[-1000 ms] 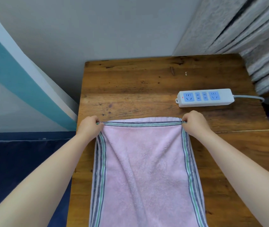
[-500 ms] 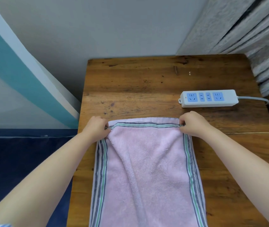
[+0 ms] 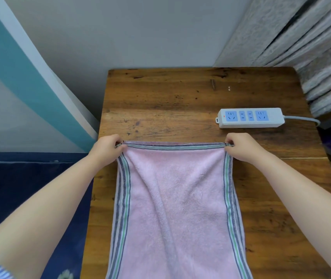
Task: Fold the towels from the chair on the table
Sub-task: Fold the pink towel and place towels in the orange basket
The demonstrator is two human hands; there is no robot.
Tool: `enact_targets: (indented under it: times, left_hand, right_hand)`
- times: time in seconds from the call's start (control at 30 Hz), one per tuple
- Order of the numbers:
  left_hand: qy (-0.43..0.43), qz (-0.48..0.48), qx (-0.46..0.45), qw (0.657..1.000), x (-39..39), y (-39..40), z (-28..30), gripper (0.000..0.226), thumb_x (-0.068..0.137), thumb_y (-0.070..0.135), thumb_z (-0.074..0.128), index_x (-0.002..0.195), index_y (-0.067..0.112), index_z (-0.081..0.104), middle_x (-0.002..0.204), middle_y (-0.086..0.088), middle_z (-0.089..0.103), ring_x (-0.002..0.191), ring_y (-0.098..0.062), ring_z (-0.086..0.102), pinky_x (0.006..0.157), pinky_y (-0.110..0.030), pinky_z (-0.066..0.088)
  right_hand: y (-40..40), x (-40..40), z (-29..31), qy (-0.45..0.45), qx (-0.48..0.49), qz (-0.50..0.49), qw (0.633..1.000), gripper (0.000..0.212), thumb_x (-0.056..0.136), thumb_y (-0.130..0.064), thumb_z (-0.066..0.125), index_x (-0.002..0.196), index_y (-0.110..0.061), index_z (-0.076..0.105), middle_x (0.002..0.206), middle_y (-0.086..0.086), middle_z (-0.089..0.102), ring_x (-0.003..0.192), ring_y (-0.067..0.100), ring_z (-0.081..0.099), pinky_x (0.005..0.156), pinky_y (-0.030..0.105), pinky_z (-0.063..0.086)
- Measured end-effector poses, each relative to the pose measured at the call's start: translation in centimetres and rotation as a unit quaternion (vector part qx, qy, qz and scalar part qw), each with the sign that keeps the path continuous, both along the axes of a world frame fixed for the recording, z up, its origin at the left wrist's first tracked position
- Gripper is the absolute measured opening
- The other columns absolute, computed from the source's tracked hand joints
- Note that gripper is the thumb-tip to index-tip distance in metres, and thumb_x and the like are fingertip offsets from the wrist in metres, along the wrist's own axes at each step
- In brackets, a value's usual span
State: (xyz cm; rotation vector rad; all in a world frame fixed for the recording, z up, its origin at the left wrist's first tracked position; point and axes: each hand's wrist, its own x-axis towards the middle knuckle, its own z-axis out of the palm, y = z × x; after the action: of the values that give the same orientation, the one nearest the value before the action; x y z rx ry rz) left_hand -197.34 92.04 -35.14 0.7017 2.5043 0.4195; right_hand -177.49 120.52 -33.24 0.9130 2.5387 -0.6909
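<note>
A pink towel (image 3: pixel 176 208) with grey and green stripes along its edges lies lengthwise on the wooden table (image 3: pixel 180 101), its near end running out of view at the bottom. My left hand (image 3: pixel 106 148) pinches the towel's far left corner. My right hand (image 3: pixel 241 147) pinches the far right corner. The far edge is stretched straight between them, just above the tabletop. No chair is in view.
A white power strip (image 3: pixel 250 117) with blue sockets lies on the table just beyond my right hand, its cable running off right. Grey curtains (image 3: pixel 311 47) hang at the back right. A wall stands behind, dark blue floor lies left.
The towel's far edge was slack half a second ago with my hands closer together; now my hands have moved apart and the edge is pulled taut and straight.
</note>
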Motion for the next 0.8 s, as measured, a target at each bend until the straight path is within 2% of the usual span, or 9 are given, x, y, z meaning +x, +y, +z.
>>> enact_targets:
  times: [0.17, 0.23, 0.3, 0.33, 0.4, 0.5, 0.57, 0.63, 0.8]
  left_hand:
    - [0.001, 0.007, 0.069, 0.998, 0.3, -0.5, 3.8, 0.025, 0.088, 0.014, 0.057, 0.069, 0.021, 0.042, 0.070, 0.005, 0.048, 0.075, -0.022, 0.047, 0.055, -0.025, 0.033]
    - [0.025, -0.024, 0.071, 0.997, -0.1, -0.3, 6.6, 0.006, 0.090, 0.014, 0.055, 0.085, 0.015, 0.051, 0.083, 0.000, 0.057, 0.086, -0.028, 0.053, 0.064, -0.029, 0.040]
    - [0.089, -0.086, 0.027, 0.992, -0.8, 0.1, 9.5, 0.022, 0.092, 0.012, 0.048, 0.113, 0.008, 0.053, 0.108, -0.009, 0.059, 0.104, -0.030, 0.054, 0.083, -0.033, 0.044]
    - [0.133, -0.132, -0.012, 0.982, -1.0, 0.3, 11.4, 0.025, 0.093, 0.008, 0.045, 0.117, 0.006, 0.053, 0.112, -0.011, 0.057, 0.107, -0.030, 0.052, 0.086, -0.034, 0.044]
    - [0.219, -0.207, -0.091, 0.949, -1.0, 0.8, 15.1, 0.023, 0.090, 0.001, 0.040, 0.108, 0.003, 0.053, 0.108, -0.013, 0.052, 0.106, -0.030, 0.050, 0.083, -0.036, 0.045]
    - [0.278, -0.223, -0.097, 0.929, -1.2, 1.1, 20.6, 0.024, 0.085, -0.006, 0.034, 0.104, 0.000, 0.049, 0.108, -0.015, 0.048, 0.106, -0.030, 0.048, 0.085, -0.038, 0.045]
    - [0.305, -0.193, -0.043, 0.932, -1.5, 0.8, 24.2, 0.026, 0.084, -0.009, 0.034, 0.105, -0.002, 0.049, 0.107, -0.018, 0.049, 0.102, -0.031, 0.050, 0.086, -0.040, 0.044]
    - [0.347, -0.140, 0.045, 0.926, -1.8, 0.2, 27.5, 0.023, 0.086, -0.008, 0.036, 0.104, -0.004, 0.051, 0.104, -0.022, 0.051, 0.095, -0.033, 0.051, 0.080, -0.039, 0.042]
    - [0.422, 0.030, 0.228, 0.877, 0.1, 1.2, 32.9, 0.020, 0.088, -0.005, 0.037, 0.101, -0.007, 0.051, 0.104, -0.026, 0.052, 0.096, -0.039, 0.048, 0.075, -0.045, 0.038]
  right_hand:
    - [-0.2, 0.4, 2.9, 0.033, -0.004, -0.043, 0.999, 0.008, 0.081, -0.007, 0.060, 0.074, -0.010, 0.056, 0.080, 0.006, 0.055, 0.079, 0.020, 0.052, 0.061, 0.026, 0.040]
    - [-0.3, 0.2, 5.5, 0.063, 0.010, -0.039, 0.997, 0.010, 0.079, -0.004, 0.058, 0.071, -0.009, 0.053, 0.080, 0.007, 0.055, 0.080, 0.023, 0.051, 0.060, 0.027, 0.036]
    - [-0.3, -0.1, 8.5, 0.108, 0.038, -0.039, 0.993, 0.013, 0.077, -0.002, 0.056, 0.068, -0.009, 0.050, 0.076, 0.008, 0.054, 0.077, 0.025, 0.049, 0.056, 0.028, 0.029]
    - [-0.4, -0.3, 10.5, 0.135, 0.058, -0.037, 0.989, 0.011, 0.076, -0.001, 0.055, 0.069, -0.009, 0.050, 0.075, 0.009, 0.055, 0.076, 0.029, 0.050, 0.056, 0.029, 0.028]
    - [-0.7, -0.5, 14.0, 0.188, 0.090, -0.027, 0.978, 0.009, 0.076, 0.002, 0.052, 0.080, -0.006, 0.053, 0.081, 0.018, 0.060, 0.081, 0.036, 0.056, 0.063, 0.033, 0.036]
    - [-0.8, -0.8, 19.2, 0.244, 0.144, -0.020, 0.959, 0.039, 0.078, 0.006, 0.046, 0.116, 0.000, 0.053, 0.110, 0.025, 0.060, 0.105, 0.039, 0.054, 0.084, 0.039, 0.042]
    - [-0.6, -0.6, 22.7, 0.285, 0.190, -0.008, 0.939, 0.041, 0.079, 0.009, 0.045, 0.118, 0.004, 0.055, 0.115, 0.026, 0.059, 0.111, 0.039, 0.051, 0.091, 0.040, 0.040]
    - [-0.4, -0.3, 26.2, 0.335, 0.233, -0.006, 0.913, 0.032, 0.078, 0.010, 0.046, 0.106, 0.008, 0.062, 0.103, 0.030, 0.061, 0.103, 0.042, 0.053, 0.087, 0.041, 0.041]
    - [-2.1, -0.8, 32.8, 0.492, 0.305, -0.086, 0.811, 0.027, 0.081, 0.010, 0.043, 0.102, 0.010, 0.060, 0.105, 0.032, 0.057, 0.102, 0.042, 0.049, 0.085, 0.039, 0.034]
